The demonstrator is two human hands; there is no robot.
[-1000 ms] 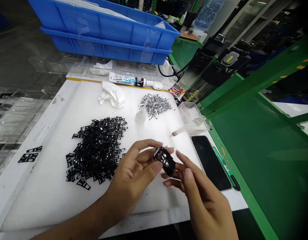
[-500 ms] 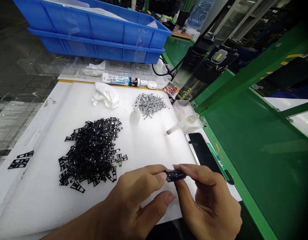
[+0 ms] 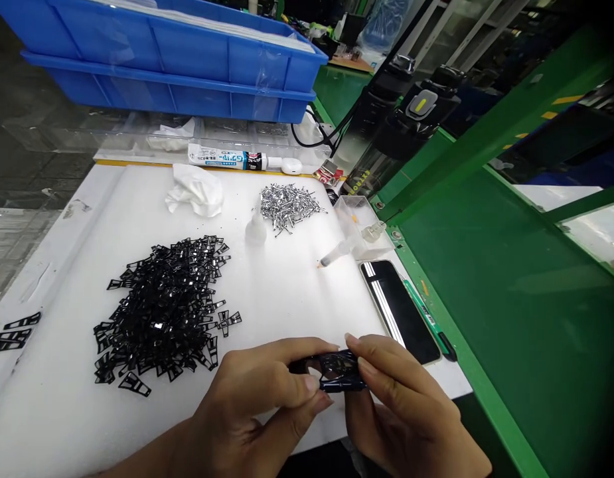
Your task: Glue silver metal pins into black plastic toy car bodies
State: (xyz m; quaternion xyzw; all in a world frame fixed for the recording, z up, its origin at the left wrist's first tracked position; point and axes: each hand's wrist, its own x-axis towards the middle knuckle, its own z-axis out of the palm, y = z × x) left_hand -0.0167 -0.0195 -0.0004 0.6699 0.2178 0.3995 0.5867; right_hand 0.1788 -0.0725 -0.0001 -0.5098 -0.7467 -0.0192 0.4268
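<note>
Between both hands, above the near edge of the white work surface (image 3: 281, 299), is a small glossy dark part (image 3: 336, 372) with openings in it. Fingers and thumb of my left hand (image 3: 267, 398) pinch its left end. My right hand (image 3: 411, 405) grips the right end, fingertips on top and the thumb mostly hidden below. To the left lies a large pile of black frame-like pieces (image 3: 162, 312). Farther back are a heap of small silver metal pins (image 3: 289, 204) and a small translucent bottle (image 3: 255, 229).
Blue bins (image 3: 177, 63) stand at the back, with a glue tube (image 3: 227, 158) and crumpled tissue (image 3: 194, 191) before them. On the right are a clear box (image 3: 361, 226), a syringe-like tube (image 3: 334, 253), a phone (image 3: 400, 312), a green pen (image 3: 429, 318) and dark bottles (image 3: 401, 126).
The dark part has turned so more of its face and openings show, and the fingers of both hands have shifted on it. The whole view has moved slightly, sliding the scene left.
</note>
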